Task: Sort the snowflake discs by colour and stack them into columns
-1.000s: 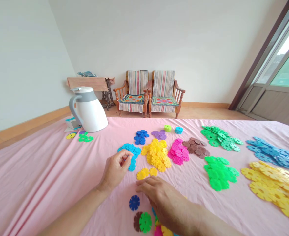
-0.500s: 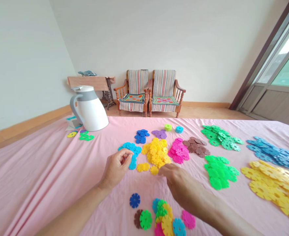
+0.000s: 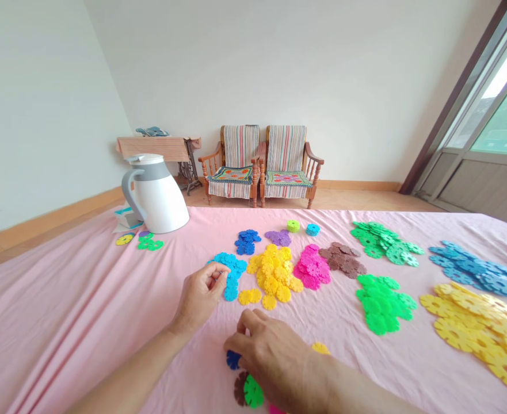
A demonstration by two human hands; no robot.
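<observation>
Dark-blue notched disc (image 3: 232, 360) lies on the creased pink cloth (image 3: 106, 305), partly hidden by the right hand (image 3: 274, 356); its fingers are bent, but I cannot tell whether they grip it. Pinching opposite rims should lift it cleanly, without nudging the brown disc (image 3: 240, 388) and green disc (image 3: 253, 392) nearby. By the light-blue pile (image 3: 231, 287), the left hand (image 3: 204, 292) is curled, thumb near forefinger, any hold unclear. Beyond stand a white-and-gray jug (image 3: 162, 201) and two wooden armchairs (image 3: 262, 152) near a pale wall (image 3: 322, 69).
</observation>
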